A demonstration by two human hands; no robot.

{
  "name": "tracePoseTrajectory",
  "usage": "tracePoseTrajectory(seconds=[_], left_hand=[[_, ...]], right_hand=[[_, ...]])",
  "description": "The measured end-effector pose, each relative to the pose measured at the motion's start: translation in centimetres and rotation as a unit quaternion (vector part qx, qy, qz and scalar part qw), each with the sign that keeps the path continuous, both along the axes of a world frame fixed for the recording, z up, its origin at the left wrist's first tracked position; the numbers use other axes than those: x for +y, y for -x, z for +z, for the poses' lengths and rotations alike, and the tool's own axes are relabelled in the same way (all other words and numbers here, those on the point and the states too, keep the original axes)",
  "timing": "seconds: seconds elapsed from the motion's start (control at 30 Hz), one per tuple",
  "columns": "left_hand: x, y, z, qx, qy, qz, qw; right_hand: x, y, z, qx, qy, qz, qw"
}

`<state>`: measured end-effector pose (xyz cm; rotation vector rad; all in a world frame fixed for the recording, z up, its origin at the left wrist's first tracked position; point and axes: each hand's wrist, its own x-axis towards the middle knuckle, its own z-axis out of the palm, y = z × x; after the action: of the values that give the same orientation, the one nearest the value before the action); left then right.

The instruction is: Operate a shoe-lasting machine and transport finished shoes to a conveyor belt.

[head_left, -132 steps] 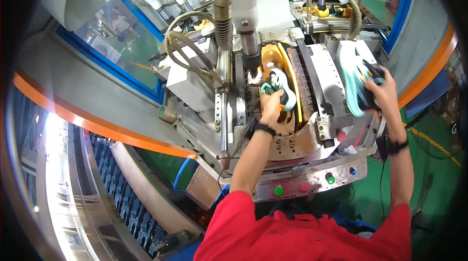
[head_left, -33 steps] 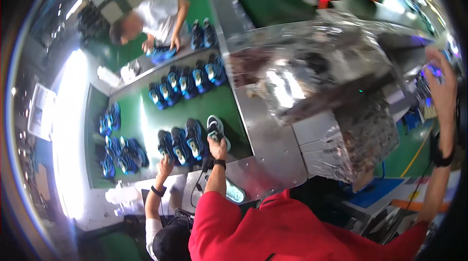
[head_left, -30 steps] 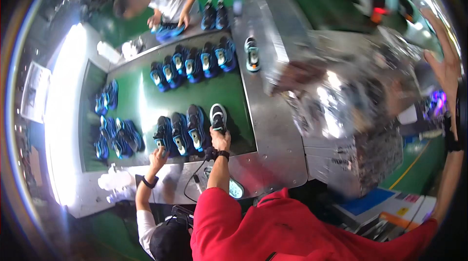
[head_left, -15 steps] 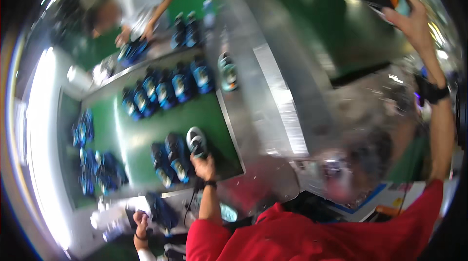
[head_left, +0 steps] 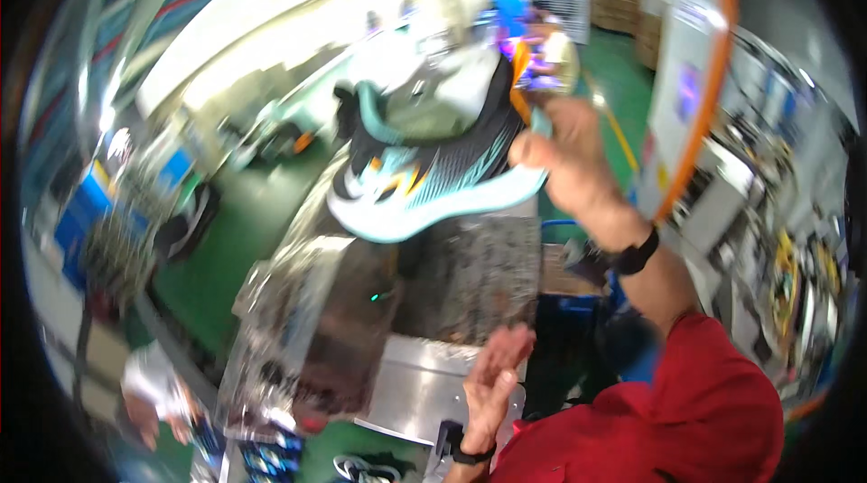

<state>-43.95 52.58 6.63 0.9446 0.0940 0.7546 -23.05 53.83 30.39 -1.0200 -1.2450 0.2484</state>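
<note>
Held up in front of me is a sneaker, black with a pale aqua sole and orange accents. My right hand grips it at its right-hand end, thumb on the near side; the fingers behind are hidden. Lower down, my left hand is empty, its fingers stretched out and slightly blurred. It hovers near the edge of a shiny metal worktop. Under the sneaker lies a worn dark surface, with crumpled clear plastic to its left.
A green conveyor at left carries more shoes and a dark shoe. Another person's hands show at lower left. An orange-edged cabinet and shelves of mixed items stand at right.
The view has swung round to the right. My left hand has let go of a white-soled shoe on the green belt. My right hand has brought the aqua-soled sneaker into the middle of view.
</note>
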Motion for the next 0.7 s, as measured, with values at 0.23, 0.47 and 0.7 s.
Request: tracePoseTrajectory(seconds=[0.23, 0.47, 0.7], left_hand=[[-7.7, -15.0, 9.8, -0.183, 0.082, -0.157, 0.967], [-21.5, -23.4, 5.1, -0.035, 0.095, -0.328, 0.939], [-39.6, -29.8, 3.8, 0.16, -0.195, -0.391, 0.885]], right_hand=[[-20.3, -0.4, -9.1, 0.039, -0.017, -0.227, 0.973], [-42.8, -2.1, -12.9, 0.028, 0.159, -0.312, 0.936], [-57.7, -6.4, -18.0, 0.224, 0.036, -0.498, 0.837]])
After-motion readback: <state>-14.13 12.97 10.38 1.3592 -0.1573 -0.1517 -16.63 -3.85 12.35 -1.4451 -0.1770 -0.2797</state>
